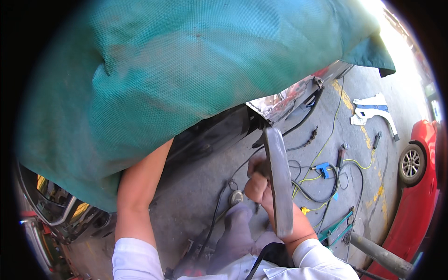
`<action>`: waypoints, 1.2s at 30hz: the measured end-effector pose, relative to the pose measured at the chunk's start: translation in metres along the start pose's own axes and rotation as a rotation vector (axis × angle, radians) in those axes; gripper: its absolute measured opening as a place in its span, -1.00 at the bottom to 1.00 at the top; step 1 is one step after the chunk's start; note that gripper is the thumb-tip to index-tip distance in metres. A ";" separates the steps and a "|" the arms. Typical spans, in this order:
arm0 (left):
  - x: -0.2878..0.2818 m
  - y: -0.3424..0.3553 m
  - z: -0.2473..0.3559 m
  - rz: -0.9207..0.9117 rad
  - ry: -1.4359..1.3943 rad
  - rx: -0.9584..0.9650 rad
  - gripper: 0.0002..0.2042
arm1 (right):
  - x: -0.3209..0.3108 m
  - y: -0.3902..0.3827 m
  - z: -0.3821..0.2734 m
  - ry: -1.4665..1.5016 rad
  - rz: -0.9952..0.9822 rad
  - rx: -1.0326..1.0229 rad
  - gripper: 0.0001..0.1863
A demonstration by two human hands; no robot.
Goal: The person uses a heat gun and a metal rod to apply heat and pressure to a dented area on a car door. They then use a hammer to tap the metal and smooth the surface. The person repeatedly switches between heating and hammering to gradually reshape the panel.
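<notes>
A green textured cover (pixel 200 65) drapes over the car in front of me. My left forearm reaches up beneath it, so that hand is hidden. My right hand (pixel 257 185) is closed in a fist, apparently round the handle of a long, flat grey metal tool (pixel 278 182). The tool's blade stands lengthwise between my hand and the view, slightly blurred, and hides part of the grip. Its upper end is close to the scraped, bare-metal body panel (pixel 280 101) that shows past the cover's edge. Whether the two touch, I cannot tell.
Cables, hoses and a blue power tool (pixel 323 169) lie on the grey floor to the right. Farther off lie a white fender panel (pixel 374 112) and a red car (pixel 420 186). A grey post (pixel 380 255) and green frame (pixel 337 229) stand at lower right.
</notes>
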State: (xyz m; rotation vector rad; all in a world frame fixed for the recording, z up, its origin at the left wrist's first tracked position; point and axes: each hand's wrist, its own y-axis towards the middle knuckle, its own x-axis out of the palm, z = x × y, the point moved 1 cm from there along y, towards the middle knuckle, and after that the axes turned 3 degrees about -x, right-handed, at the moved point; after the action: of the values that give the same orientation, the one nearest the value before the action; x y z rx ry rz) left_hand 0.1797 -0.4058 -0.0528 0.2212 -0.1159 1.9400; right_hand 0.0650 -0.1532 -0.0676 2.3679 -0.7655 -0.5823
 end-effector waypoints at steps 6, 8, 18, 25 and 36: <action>0.001 -0.001 -0.005 0.021 0.007 0.001 -0.58 | 0.014 0.021 0.005 -0.246 -0.127 0.275 -0.76; 0.002 -0.001 -0.006 0.036 0.003 0.003 -0.58 | 0.008 0.010 -0.004 -0.067 -0.114 0.285 -0.81; 0.007 0.006 -0.025 0.140 -0.022 0.019 -0.56 | -0.079 -0.012 0.060 -0.017 -0.143 0.649 -0.76; 0.043 -0.021 0.044 0.055 -0.160 -0.181 -0.65 | -0.085 -0.010 0.152 0.483 -0.081 0.663 -0.81; 0.046 0.010 0.183 0.600 -0.199 -0.088 -0.71 | -0.099 -0.019 0.172 0.364 -0.307 0.690 -0.41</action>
State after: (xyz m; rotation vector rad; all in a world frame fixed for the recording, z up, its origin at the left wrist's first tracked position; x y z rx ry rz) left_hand 0.1717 -0.4016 0.1364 0.3489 -0.4396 2.4972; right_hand -0.0960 -0.1445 -0.1847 3.1347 -0.4808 0.0337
